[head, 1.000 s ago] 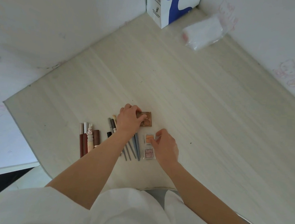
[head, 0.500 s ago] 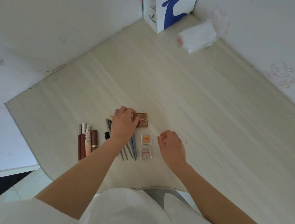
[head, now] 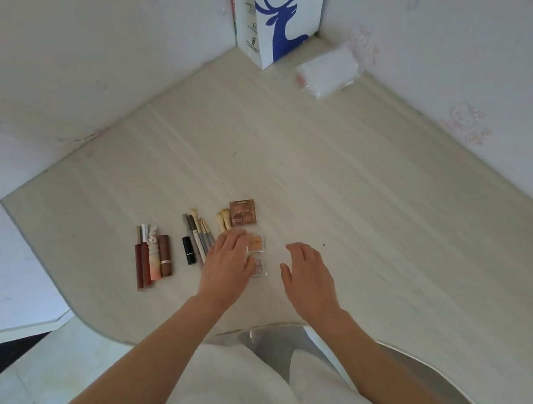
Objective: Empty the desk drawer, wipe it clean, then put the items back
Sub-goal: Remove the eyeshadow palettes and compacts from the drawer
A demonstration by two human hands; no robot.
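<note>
Head view: the left hand (head: 228, 264) lies flat with loose fingers over two small clear compacts (head: 259, 244), low in mid-frame on the table (head: 341, 182); the right hand (head: 308, 278) hovers spread, holding nothing. A brown palette (head: 242, 211) sits just above, brushes (head: 225, 218) and lipsticks (head: 152, 254) to the left. These look light, hard and slippery, best pinched by their edges.

Four lip tubes (head: 152, 258), three compacts (head: 242, 211)
</note>
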